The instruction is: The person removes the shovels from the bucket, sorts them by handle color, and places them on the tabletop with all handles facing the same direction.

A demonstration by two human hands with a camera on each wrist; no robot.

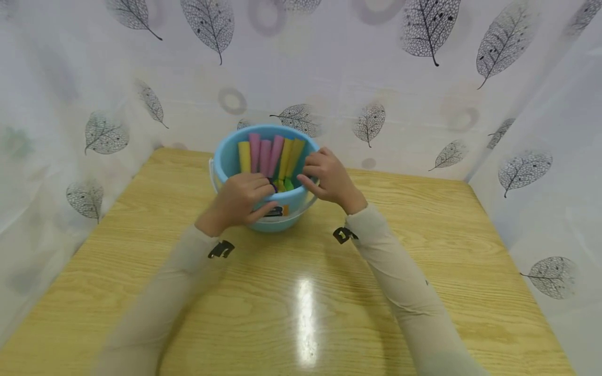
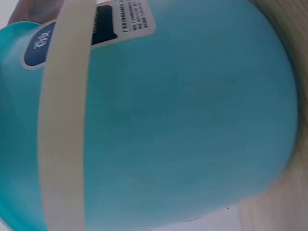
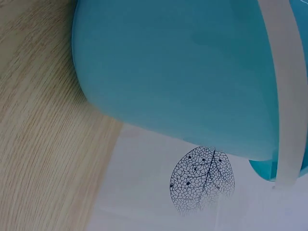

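Note:
A light blue bucket stands at the back of the table, its white handle hanging down across the front. Inside it several pink tubes and yellow tubes stick up side by side, with green bits low among them. My left hand grips the front left rim, fingers over the edge and thumb along the outside. At the right rim my right hand holds on with curled fingers. Both wrist views are mostly filled by the bucket's smooth side, with a printed label in the left one.
The bucket rests on a wood-grain table. Behind it and along both sides hangs a pale curtain printed with dark leaves, close to the bucket's far side. A black clip sits at each wrist.

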